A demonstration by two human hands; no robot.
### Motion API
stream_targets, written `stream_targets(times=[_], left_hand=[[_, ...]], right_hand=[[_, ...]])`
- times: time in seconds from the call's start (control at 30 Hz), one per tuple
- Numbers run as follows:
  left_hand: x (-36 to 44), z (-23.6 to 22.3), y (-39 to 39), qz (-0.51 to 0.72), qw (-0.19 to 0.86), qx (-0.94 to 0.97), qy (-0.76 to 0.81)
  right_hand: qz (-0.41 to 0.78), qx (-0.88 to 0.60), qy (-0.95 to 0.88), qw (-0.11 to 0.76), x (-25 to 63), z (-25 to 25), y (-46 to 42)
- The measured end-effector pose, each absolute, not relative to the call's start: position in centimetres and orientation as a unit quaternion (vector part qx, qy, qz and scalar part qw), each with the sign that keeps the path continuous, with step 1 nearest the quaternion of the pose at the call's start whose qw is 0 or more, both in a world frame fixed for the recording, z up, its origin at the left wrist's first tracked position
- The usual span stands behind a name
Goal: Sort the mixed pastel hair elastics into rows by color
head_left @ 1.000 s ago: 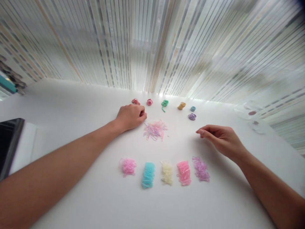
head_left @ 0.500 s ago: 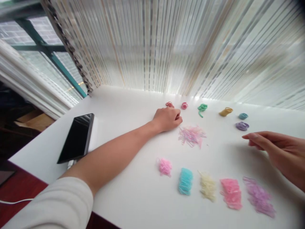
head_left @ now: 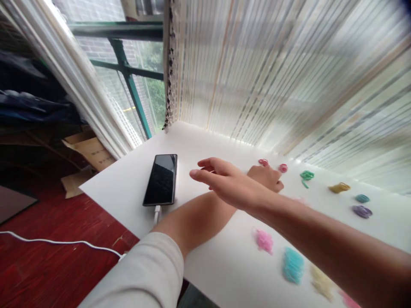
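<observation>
My left hand [head_left: 263,178] rests on the white table with its fingers curled in; whatever may be inside them is hidden. Just behind it lie a small red bundle of bands [head_left: 263,162] and a pinkish-red one [head_left: 283,168]. My right hand [head_left: 221,177] crosses above my left forearm, thumb and fingers apart, holding nothing. Its fingertips point left towards a black phone [head_left: 161,179], with a gap between them. A white cable plug [head_left: 157,212] sits at the phone's near end. My right arm mostly covers the loose pale pink pile [head_left: 303,201].
Green [head_left: 307,176], mustard [head_left: 339,188], teal [head_left: 362,198] and purple [head_left: 362,211] bundles line the back right. Nearer lie pink [head_left: 264,241], turquoise [head_left: 293,265] and cream [head_left: 322,282] piles. A string curtain [head_left: 257,77] hangs behind the white table [head_left: 221,273]. A cardboard box [head_left: 90,149] stands on the floor.
My right hand has swung from the right side across to the left, over my left forearm. The view has turned left. My left hand stays curled beside the red bundle.
</observation>
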State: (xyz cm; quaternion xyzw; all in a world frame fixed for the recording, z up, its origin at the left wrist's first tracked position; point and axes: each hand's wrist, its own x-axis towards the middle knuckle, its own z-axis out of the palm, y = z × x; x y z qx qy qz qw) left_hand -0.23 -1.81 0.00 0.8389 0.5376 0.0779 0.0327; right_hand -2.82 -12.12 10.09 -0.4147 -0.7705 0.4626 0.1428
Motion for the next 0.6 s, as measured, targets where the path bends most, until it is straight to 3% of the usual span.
stream_targets(times=[0.27, 0.6], left_hand=[[-0.2, -2.0, -0.1, 0.165, 0.121, 0.863, 0.461], [0.5, -2.6, 1.0, 0.160, 0.157, 0.871, 0.437]], right_hand=[[0.386, -0.400, -0.813, -0.174, -11.3, 7.3, -11.3], [0.347, -0.419, -0.809, -0.223, -12.6, 7.3, -11.1]])
